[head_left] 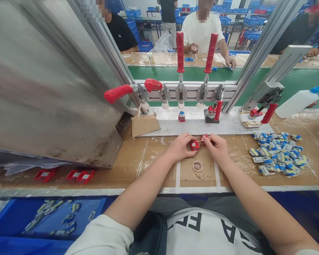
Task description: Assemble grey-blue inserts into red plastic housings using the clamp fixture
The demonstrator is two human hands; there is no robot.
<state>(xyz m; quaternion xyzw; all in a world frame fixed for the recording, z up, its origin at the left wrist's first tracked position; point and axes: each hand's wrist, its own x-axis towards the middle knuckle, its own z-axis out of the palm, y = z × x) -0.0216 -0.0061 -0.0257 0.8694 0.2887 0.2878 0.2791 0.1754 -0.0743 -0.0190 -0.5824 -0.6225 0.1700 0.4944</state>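
Observation:
My left hand (181,147) is closed around a small red block-like part (195,145) with a pale face. Between the fingertips of my right hand (217,147) is a thin, light-coloured stick (200,141), whose tip reaches the red part. Another red piece (204,137) shows just beyond my right fingertips; whether they touch it I cannot tell. Below my hands, a small round cup (197,165) with a little brownish stuff inside sits on a taped-down cardboard sheet (183,173).
Red-handled toggle clamps (180,53) stand behind my hands, one above a red-and-blue part (181,116). At right are piled blue-grey parts (279,154) and a white bottle (295,102). Red pieces (81,176) lie left, above a blue bin (95,209). Co-workers sit across the green belt (159,73).

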